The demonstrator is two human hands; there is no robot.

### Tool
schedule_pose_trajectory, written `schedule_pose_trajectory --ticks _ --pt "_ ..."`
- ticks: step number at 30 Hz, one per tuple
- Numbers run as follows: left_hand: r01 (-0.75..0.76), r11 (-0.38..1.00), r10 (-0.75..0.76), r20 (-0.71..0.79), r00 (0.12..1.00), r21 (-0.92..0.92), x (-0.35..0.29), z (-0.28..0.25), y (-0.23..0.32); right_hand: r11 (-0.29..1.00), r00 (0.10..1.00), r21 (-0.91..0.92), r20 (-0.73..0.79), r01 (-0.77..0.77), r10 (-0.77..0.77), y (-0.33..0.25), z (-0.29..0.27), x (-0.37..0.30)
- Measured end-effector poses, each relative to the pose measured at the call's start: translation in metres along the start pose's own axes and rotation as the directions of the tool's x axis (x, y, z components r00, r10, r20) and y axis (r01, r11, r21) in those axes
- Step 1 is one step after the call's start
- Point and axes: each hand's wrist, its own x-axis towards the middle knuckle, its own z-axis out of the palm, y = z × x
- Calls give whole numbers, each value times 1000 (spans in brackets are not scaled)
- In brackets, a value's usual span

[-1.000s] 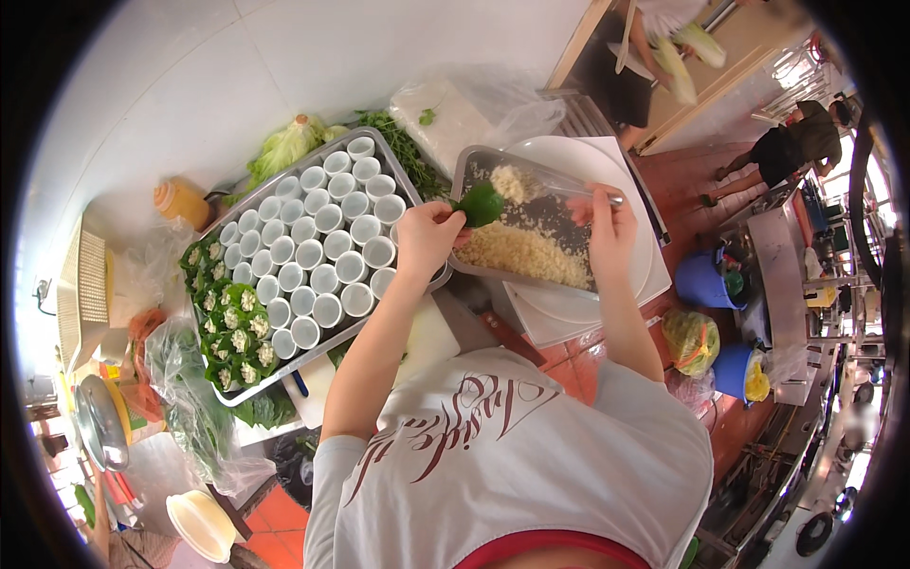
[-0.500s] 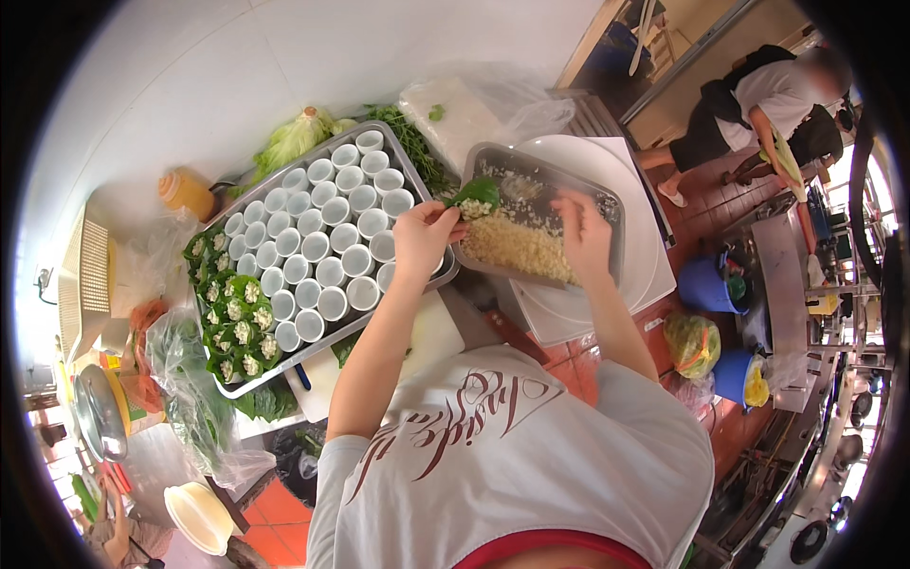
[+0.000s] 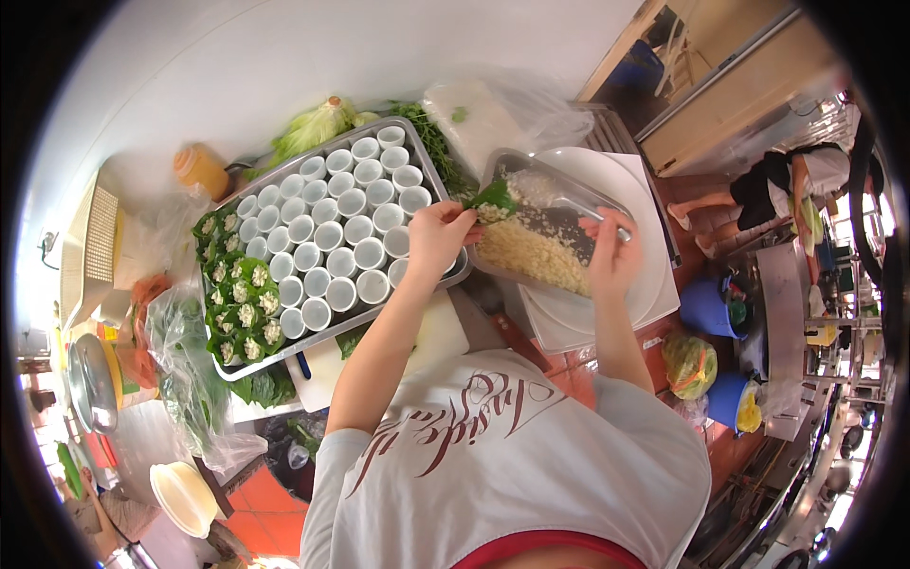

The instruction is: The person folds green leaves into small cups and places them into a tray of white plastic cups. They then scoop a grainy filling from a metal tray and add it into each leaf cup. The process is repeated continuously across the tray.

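Draws metal utensil (image 3: 623, 233) slightly back, gripped in right hand (image 3: 614, 258); pinches filled leaf (image 3: 497, 193) with left hand (image 3: 440, 237); best kept cupped over tray (image 3: 494, 165).

Green leaf (image 3: 495, 196) bearing pale crumbs (image 3: 490, 214), silvery spoon (image 3: 580, 210) slanted over grey tray (image 3: 496, 162)

Kitchen, apparently catering-scale: square red floor tiles (image 3: 265, 503); long pale-grey worktop (image 3: 782, 327); round blue plastic buckets (image 3: 709, 310); rectangular grey metal tray (image 3: 332, 332), dozens of small white plastic cups (image 3: 328, 235); shallow grey metal pan (image 3: 561, 233), chopped pale food (image 3: 531, 254).
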Motion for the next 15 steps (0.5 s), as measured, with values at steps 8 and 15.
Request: schedule_pose_trajectory --ticks 8,15 --pt "-43 998 48 -111 993 39 -16 -37 10 928 1000 -373 -5 -24 23 12 2 14" --pt "-114 949 262 -527 808 295 -40 -205 22 895 984 -434 91 -99 153 93 -53 12"
